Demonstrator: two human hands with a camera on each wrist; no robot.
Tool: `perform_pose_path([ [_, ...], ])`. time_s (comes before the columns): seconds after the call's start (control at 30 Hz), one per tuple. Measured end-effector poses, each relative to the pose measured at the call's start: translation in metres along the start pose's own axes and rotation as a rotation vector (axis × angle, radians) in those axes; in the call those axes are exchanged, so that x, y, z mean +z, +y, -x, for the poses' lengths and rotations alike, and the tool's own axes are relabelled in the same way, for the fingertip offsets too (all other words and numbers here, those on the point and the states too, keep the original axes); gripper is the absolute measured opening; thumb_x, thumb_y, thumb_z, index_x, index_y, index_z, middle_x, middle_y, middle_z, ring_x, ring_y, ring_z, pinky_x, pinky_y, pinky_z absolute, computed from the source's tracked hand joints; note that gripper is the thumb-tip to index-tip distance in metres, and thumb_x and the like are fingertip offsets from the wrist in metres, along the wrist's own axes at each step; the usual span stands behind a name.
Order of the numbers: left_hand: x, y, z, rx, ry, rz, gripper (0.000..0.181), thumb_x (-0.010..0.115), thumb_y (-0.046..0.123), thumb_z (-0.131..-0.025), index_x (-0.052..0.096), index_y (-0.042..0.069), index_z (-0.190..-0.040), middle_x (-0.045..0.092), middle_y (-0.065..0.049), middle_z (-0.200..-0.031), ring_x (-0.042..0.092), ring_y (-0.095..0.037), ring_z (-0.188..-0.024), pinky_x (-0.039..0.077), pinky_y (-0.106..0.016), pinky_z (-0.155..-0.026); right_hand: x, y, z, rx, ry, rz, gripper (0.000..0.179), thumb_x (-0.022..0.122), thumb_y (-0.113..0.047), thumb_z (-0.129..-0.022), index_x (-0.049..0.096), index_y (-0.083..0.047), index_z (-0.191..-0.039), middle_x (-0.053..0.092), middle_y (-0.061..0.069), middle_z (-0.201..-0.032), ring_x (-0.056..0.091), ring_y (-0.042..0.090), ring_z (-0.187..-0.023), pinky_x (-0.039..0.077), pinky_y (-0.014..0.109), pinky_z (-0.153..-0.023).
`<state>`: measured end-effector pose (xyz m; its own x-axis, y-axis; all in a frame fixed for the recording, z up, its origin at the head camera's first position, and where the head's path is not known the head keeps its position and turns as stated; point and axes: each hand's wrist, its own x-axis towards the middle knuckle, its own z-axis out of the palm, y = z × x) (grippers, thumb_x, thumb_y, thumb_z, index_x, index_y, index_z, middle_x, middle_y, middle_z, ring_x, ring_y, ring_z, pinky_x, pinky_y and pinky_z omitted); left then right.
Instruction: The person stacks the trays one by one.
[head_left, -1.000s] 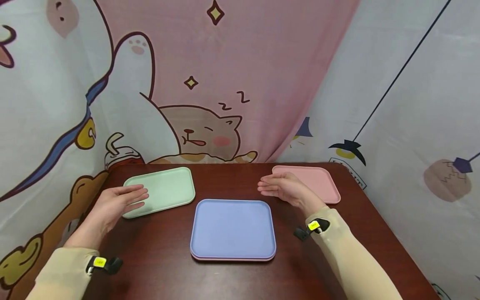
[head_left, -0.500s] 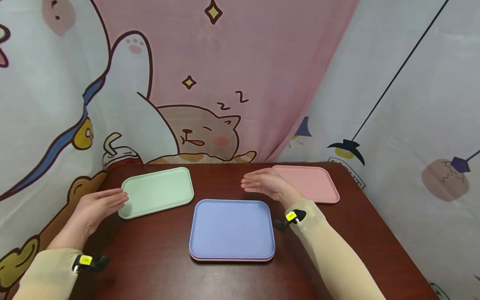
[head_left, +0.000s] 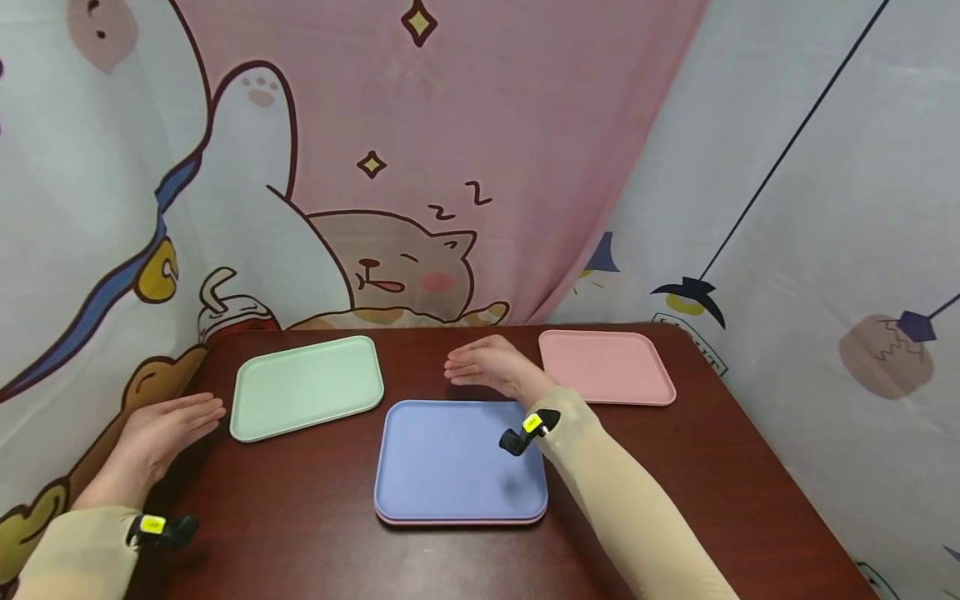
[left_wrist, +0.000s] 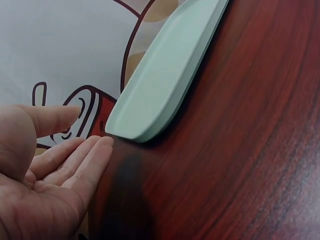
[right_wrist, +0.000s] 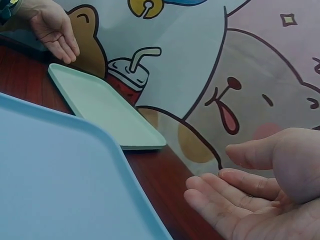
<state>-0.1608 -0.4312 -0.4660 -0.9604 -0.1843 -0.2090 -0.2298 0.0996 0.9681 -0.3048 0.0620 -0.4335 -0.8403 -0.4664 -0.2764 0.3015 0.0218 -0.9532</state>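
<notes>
My left hand (head_left: 161,433) hovers just left of the green tray (head_left: 307,389), fingers straight and holding nothing. In the left wrist view its fingertips (left_wrist: 104,142) come close to the near corner of that tray. My right hand (head_left: 495,365) is over the table behind the blue tray (head_left: 459,458), fingers extended and grasping nothing. The right wrist view shows the palm side of this hand (right_wrist: 265,190), beside the blue tray's edge. A pink rim shows beneath the blue tray at its front. To the right lies a pink tray (head_left: 607,367).
The trays rest on a dark reddish-brown wooden table (head_left: 315,492). Behind and along both sides hangs a cartoon-printed curtain (head_left: 540,125), close to the table's edges. A strap with a small black camera (head_left: 521,432) sits on my right wrist.
My left hand has moved left, off the green tray to its outer side. The right hand has shifted left, away from the pink tray to behind the blue one. The trays stay put.
</notes>
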Motion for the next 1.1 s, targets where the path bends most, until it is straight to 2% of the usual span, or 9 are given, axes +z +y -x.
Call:
perform_pose_path([
  [0.23, -0.002, -0.004, -0.002, -0.009, -0.005, 0.016, 0.075, 0.065, 0.012, -0.107, 0.019, -0.025, -0.155, 0.069, 0.012, -0.103, 0.069, 0.004, -0.090, 0.063, -0.024, -0.081, 0.015, 0.005, -0.016, 0.026, -0.009, 0.008, 0.043, 0.067, -0.002, -0.103, 0.055, 0.021, -0.137, 0.060, 0.040, -0.134, 0.074, 0.037, -0.107, 0.059, 0.049, -0.099],
  [0.47, -0.002, -0.007, -0.006, -0.011, -0.026, 0.013, 0.071, 0.062, 0.009, -0.108, 0.020, -0.026, -0.154, 0.070, 0.003, -0.110, 0.069, 0.002, -0.092, 0.063, -0.027, -0.084, 0.035, 0.014, -0.031, 0.068, -0.015, 0.018, 0.041, 0.067, -0.003, -0.103, 0.058, 0.018, -0.137, 0.064, 0.036, -0.130, 0.072, 0.040, -0.111, 0.061, 0.045, -0.096],
  [0.73, -0.004, -0.014, -0.008, -0.011, -0.044, 0.040, 0.068, 0.061, 0.005, -0.107, 0.022, -0.026, -0.152, 0.070, 0.004, -0.110, 0.070, 0.000, -0.094, 0.063, -0.028, -0.085, 0.062, 0.020, -0.051, 0.078, -0.041, 0.074, 0.035, 0.066, -0.001, -0.102, 0.063, 0.019, -0.131, 0.066, 0.036, -0.127, 0.072, 0.041, -0.112, 0.062, 0.044, -0.095],
  [0.97, -0.001, -0.015, -0.011, -0.021, -0.040, -0.024, 0.065, 0.059, 0.007, -0.109, 0.023, -0.026, -0.153, 0.067, -0.012, -0.125, 0.068, 0.003, -0.094, 0.063, -0.028, -0.086, 0.073, 0.029, -0.066, 0.099, -0.013, 0.084, 0.029, 0.068, 0.000, -0.100, 0.067, 0.018, -0.124, 0.070, 0.033, -0.119, 0.073, 0.040, -0.107, 0.063, 0.043, -0.092],
  [1.1, 0.001, -0.014, -0.013, -0.040, -0.023, -0.028, 0.067, 0.061, 0.008, -0.109, 0.023, -0.025, -0.154, 0.067, -0.012, -0.126, 0.067, 0.004, -0.093, 0.063, -0.027, -0.086, 0.078, 0.030, -0.071, 0.089, -0.018, 0.084, 0.028, 0.068, 0.001, -0.100, 0.068, 0.019, -0.122, 0.071, 0.032, -0.116, 0.074, 0.039, -0.106, 0.062, 0.044, -0.093],
])
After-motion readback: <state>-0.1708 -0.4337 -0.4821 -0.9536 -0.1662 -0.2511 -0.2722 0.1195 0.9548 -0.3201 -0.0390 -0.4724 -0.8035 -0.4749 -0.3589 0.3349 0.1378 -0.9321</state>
